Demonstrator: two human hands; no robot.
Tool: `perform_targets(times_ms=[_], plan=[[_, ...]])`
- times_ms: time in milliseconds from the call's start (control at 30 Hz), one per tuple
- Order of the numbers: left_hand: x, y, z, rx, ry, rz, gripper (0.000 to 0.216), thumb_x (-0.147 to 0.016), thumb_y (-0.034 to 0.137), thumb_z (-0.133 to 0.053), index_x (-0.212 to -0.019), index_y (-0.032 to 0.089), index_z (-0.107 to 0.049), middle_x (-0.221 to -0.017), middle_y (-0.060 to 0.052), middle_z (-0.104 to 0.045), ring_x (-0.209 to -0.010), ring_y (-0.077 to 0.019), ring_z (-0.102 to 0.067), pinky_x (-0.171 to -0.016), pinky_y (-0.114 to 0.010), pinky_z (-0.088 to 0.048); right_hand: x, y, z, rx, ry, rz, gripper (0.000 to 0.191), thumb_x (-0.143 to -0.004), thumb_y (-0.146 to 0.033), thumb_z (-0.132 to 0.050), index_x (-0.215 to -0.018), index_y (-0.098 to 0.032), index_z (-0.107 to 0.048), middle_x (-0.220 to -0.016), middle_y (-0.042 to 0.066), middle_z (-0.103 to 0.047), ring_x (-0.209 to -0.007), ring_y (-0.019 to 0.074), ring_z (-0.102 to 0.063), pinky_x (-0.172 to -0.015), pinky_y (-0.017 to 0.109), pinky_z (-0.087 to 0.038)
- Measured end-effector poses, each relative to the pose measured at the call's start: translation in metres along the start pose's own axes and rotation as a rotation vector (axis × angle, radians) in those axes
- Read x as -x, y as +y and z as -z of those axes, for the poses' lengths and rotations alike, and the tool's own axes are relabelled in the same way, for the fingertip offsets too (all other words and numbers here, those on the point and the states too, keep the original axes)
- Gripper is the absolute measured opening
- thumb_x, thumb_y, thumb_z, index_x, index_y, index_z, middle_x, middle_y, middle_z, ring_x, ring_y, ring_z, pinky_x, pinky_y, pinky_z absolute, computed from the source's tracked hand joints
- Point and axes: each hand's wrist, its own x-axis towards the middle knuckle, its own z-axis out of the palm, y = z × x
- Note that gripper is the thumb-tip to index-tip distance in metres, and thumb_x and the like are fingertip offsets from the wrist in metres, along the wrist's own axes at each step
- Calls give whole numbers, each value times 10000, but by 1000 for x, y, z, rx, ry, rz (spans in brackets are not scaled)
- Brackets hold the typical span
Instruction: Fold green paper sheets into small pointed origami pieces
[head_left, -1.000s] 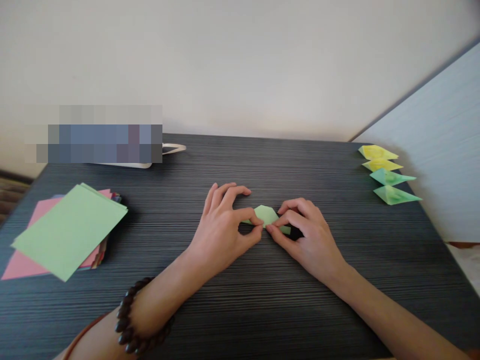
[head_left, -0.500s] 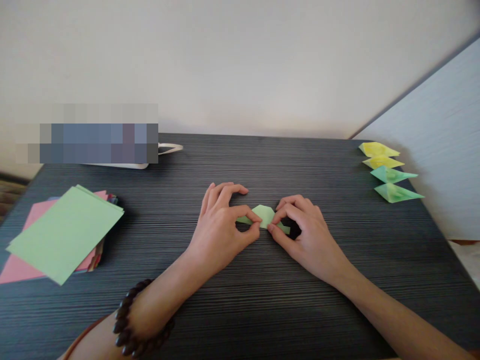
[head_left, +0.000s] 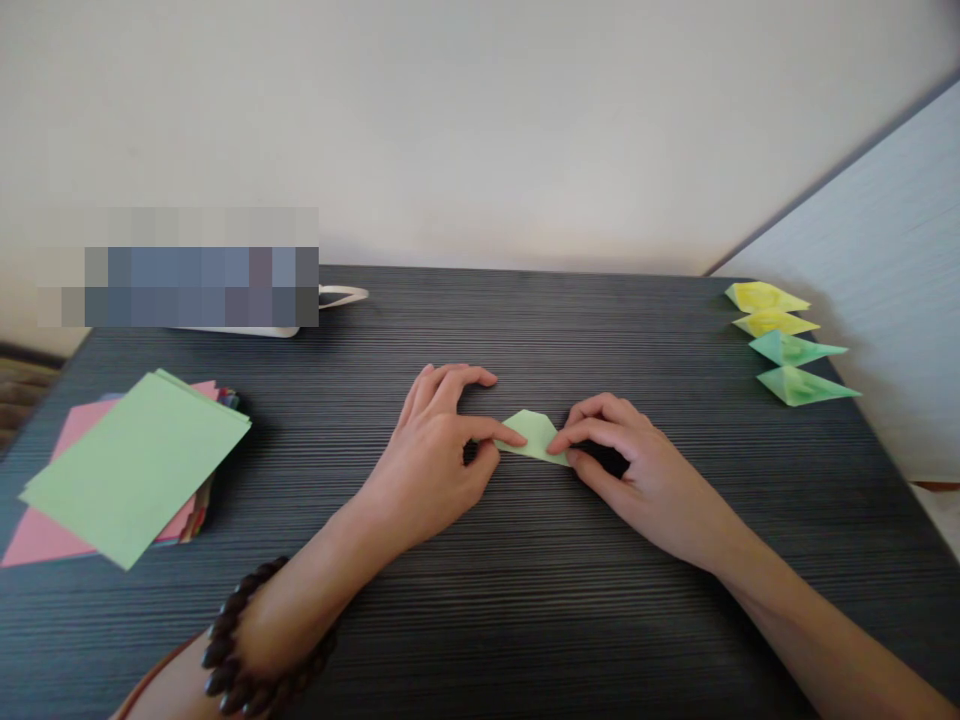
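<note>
A small folded piece of light green paper [head_left: 529, 432] lies on the dark table between my hands. It has a flat top edge, slanting sides and a long straight lower edge. My left hand [head_left: 435, 455] has its index fingertip pressed on the paper's left half, with the thumb close to the left end and the other fingers raised and curved. At the right end, my right hand [head_left: 630, 465] keeps index finger and thumb on the paper, the remaining fingers curled above. The right tip of the paper is partly hidden by these fingers.
A stack of coloured sheets, a green sheet [head_left: 139, 465] on top and a pink sheet [head_left: 45, 530] below, lies at the left. Two yellow paper shapes [head_left: 769, 297] and two green paper shapes [head_left: 806, 387] line the right edge. A blurred-out object [head_left: 202, 285] stands at the back left.
My fingertips have slid apart from the paper's middle toward its two ends. The lower flaps that stuck out at both sides now look folded in, leaving a straight lower edge.
</note>
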Motion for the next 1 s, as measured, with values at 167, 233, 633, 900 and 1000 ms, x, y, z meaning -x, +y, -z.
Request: perform_targets(times_ms=[167, 233, 633, 900, 1000], plan=[[1, -6, 5, -13, -91, -46, 428, -805, 71, -455, -984, 363, -712, -1287, -4, -405, -1260, -241, -343, -1124, -543, -168, 0, 7, 7, -8, -95, 76, 229, -879, -151, -488, -979, -286, -644, -1035, 43, -562, -980, 198, -544, -839, 407, -464], [1, -8, 7, -13, -128, -49, 457, -808, 63, -439, -1016, 376, -698, -1306, -1, -381, -1274, -238, -328, -1130, -534, -159, -1, 8, 9, -17, -117, 78, 229, -889, -165, -479, -992, -285, -645, -1045, 48, -562, -988, 199, -545, -843, 411, -470], [5, -3, 5, 19, -33, -48, 352, -809, 112, -467, -934, 315, -725, -1248, -14, -452, -1246, -237, -342, -1111, -509, -220, 2, 6, 0, 96, 23, 153, 299, -869, -92, -451, -975, -276, -662, -1022, 47, -588, -943, 195, -552, -794, 378, -434], [3, 5, -4, -15, 48, -3, 128, -764, 206, -589, -791, 254, -705, -1165, -38, -489, -1186, -251, -383, -1101, -514, -231, -3, -11, -16, 116, 139, 42, 79, -819, -231, -570, -871, -232, -630, -971, 45, -588, -893, 214, -525, -781, 391, -374], [2, 4, -3, -4, 20, 2, 150, -760, 186, -585, -815, 257, -705, -1177, -37, -478, -1190, -248, -376, -1088, -499, -265, -4, -14, -19, 140, 151, 12, 83, -807, -264, -589, -876, -232, -622, -956, 42, -581, -879, 215, -512, -760, 384, -368]])
